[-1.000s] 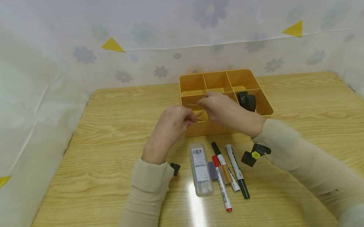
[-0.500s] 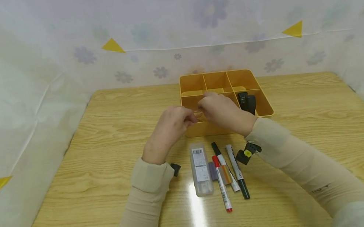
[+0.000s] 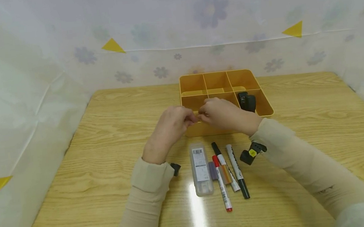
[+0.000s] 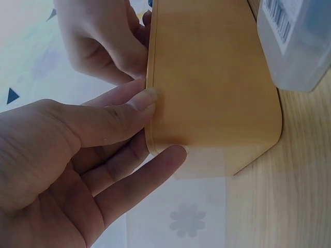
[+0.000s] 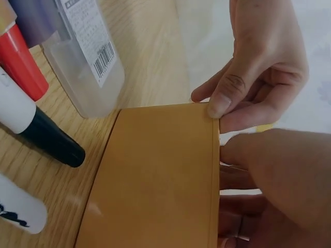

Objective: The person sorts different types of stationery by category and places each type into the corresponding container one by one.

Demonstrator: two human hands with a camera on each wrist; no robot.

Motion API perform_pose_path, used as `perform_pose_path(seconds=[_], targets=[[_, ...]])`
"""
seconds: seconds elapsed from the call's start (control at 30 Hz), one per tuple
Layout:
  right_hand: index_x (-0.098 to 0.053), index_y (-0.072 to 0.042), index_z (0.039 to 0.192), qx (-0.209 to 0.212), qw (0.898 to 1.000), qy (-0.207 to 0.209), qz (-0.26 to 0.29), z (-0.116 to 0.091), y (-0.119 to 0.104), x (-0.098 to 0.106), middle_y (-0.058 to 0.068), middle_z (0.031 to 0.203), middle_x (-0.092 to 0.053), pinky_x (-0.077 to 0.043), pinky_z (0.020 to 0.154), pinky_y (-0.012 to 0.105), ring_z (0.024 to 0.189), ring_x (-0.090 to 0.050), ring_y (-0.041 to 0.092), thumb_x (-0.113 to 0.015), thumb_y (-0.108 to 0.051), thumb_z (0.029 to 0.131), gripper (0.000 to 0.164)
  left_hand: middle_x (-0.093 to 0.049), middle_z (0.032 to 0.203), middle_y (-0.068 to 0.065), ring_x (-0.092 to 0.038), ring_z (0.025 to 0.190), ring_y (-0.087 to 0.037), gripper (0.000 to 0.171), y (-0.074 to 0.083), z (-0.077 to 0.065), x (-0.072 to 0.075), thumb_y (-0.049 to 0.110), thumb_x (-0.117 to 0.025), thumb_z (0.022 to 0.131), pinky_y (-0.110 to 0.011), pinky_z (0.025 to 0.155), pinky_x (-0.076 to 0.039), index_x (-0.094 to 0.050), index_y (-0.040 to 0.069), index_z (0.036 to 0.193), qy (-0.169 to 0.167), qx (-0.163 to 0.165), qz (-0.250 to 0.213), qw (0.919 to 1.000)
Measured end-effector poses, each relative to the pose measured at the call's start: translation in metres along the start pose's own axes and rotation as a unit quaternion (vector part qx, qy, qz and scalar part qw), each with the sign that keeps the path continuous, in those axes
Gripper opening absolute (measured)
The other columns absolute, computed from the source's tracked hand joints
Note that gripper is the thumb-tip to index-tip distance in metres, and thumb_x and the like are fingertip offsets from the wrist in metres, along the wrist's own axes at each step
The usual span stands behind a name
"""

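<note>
From the head and left wrist views I read the left hand (image 3: 174, 123) as pinching the rim of the orange organizer (image 3: 200, 129): thumb on the outer face of the front wall, index finger passing behind it, little finger extended near the corner. The right hand (image 3: 220, 113) is just beside it at the same wall, fingers bent and reaching behind the rim; the tips are hidden, so I cannot tell whether they hold anything. The organizer lies directly under both hands. Black objects (image 3: 248, 101) occupy the compartment to the right of the right hand. On the wearer's side of the left hand, slightly rightward, I locate the clear case (image 3: 201, 170), flat on the table (image 3: 90, 156). On the wearer's side of the right hand lie the red-capped marker (image 3: 222, 183), the black-capped marker (image 3: 216, 149) and the grey-white marker (image 3: 235, 165).
</note>
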State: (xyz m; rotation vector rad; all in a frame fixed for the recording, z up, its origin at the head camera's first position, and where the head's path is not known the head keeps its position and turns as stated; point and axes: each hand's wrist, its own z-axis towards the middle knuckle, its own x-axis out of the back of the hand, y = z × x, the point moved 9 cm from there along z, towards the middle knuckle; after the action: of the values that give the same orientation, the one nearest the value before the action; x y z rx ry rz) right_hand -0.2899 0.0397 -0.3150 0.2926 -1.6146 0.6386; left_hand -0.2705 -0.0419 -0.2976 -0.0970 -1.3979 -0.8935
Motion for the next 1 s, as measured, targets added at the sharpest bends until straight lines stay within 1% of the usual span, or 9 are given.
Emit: perform_pose_path(seconds=[0.1,0.23,0.37,0.43,0.57,0.67,0.73,0.87,1.0], targets=[[-0.065,-0.008,0.106,0.011,1.0,0.006,0.016,-0.006,0.002,0.0,0.006,0.094,-0.058,-0.049,0.065,0.028,0.076,-0.05,0.015,-0.051,-0.028,0.094,0.026,-0.067,0.086,0.003,-0.055,0.076,-0.007,0.007,0.0,0.0,0.0,0.009,-0.065,0.084,-0.021,0.071,-0.049,-0.07,0.014,0.085,-0.001,0.001,-0.001,1.0],[-0.064,-0.011,0.107,0.029,0.997,0.06,0.035,-0.02,0.002,0.012,0.004,0.097,-0.055,-0.048,0.062,0.027,0.073,-0.05,0.013,-0.052,-0.031,0.094,0.026,-0.067,0.087,0.004,-0.055,0.077,-0.006,0.007,0.001,0.0,0.0,0.01,-0.065,0.085,-0.022,0.071,-0.048,-0.07,0.014,0.086,-0.002,0.003,-0.002,1.0],[-0.062,-0.014,0.106,0.052,0.989,0.126,0.049,-0.042,0.0,0.029,0.002,0.099,-0.055,-0.048,0.062,0.028,0.073,-0.05,0.011,-0.053,-0.032,0.094,0.024,-0.066,0.087,0.004,-0.055,0.078,-0.007,0.007,0.0,0.0,0.0,0.01,-0.065,0.085,-0.023,0.072,-0.049,-0.07,0.015,0.086,-0.005,0.007,0.002,1.0],[-0.062,-0.013,0.104,0.066,0.984,0.156,0.05,-0.054,-0.001,0.036,0.002,0.099,-0.055,-0.047,0.061,0.029,0.073,-0.049,0.012,-0.054,-0.029,0.093,0.021,-0.066,0.087,0.004,-0.055,0.079,-0.008,0.006,0.0,0.0,0.0,0.01,-0.065,0.085,-0.023,0.072,-0.049,-0.07,0.015,0.086,-0.007,0.01,0.007,0.9999],[-0.061,-0.013,0.102,0.088,0.976,0.192,0.057,-0.08,-0.004,0.039,-0.001,0.094,-0.054,-0.043,0.054,0.027,0.067,-0.045,0.011,-0.054,-0.02,0.093,0.014,-0.066,0.088,0.004,-0.054,0.08,-0.008,0.007,-0.001,-0.001,-0.001,0.011,-0.065,0.085,-0.024,0.074,-0.049,-0.07,0.015,0.087,-0.015,0.02,0.008,0.9996],[-0.061,-0.014,0.101,0.098,0.975,0.19,0.066,-0.096,-0.005,0.033,-0.003,0.089,-0.054,-0.041,0.05,0.024,0.062,-0.042,0.009,-0.055,-0.017,0.092,0.011,-0.066,0.089,0.004,-0.054,0.08,-0.007,0.007,-0.002,-0.001,-0.002,0.011,-0.064,0.085,-0.024,0.074,-0.049,-0.07,0.016,0.087,-0.019,0.027,0.004,0.9995],[-0.061,-0.013,0.1,0.097,0.976,0.18,0.071,-0.105,-0.005,0.027,-0.004,0.089,-0.054,-0.042,0.051,0.023,0.062,-0.043,0.007,-0.056,-0.016,0.091,0.011,-0.066,0.089,0.004,-0.055,0.08,-0.008,0.007,-0.001,-0.002,-0.001,0.011,-0.065,0.085,-0.024,0.073,-0.049,-0.07,0.015,0.088,-0.017,0.026,0.003,0.9995],[-0.062,-0.015,0.1,0.081,0.982,0.153,0.077,-0.118,-0.005,0.013,-0.007,0.089,-0.056,-0.043,0.052,0.021,0.063,-0.045,0.006,-0.057,-0.016,0.09,0.011,-0.067,0.092,0.003,-0.056,0.083,-0.009,0.01,0.0,-0.001,-0.001,0.01,-0.065,0.085,-0.025,0.074,-0.05,-0.071,0.015,0.09,-0.013,0.023,0.0,0.9996],[-0.062,-0.014,0.1,0.063,0.989,0.113,0.078,-0.129,-0.002,-0.004,-0.009,0.085,-0.055,-0.043,0.053,0.021,0.064,-0.045,0.005,-0.056,-0.018,0.091,0.012,-0.068,0.093,0.002,-0.057,0.085,-0.01,0.011,0.001,-0.001,-0.001,0.01,-0.064,0.085,-0.025,0.076,-0.049,-0.072,0.016,0.091,-0.014,0.02,-0.003,0.9997]])
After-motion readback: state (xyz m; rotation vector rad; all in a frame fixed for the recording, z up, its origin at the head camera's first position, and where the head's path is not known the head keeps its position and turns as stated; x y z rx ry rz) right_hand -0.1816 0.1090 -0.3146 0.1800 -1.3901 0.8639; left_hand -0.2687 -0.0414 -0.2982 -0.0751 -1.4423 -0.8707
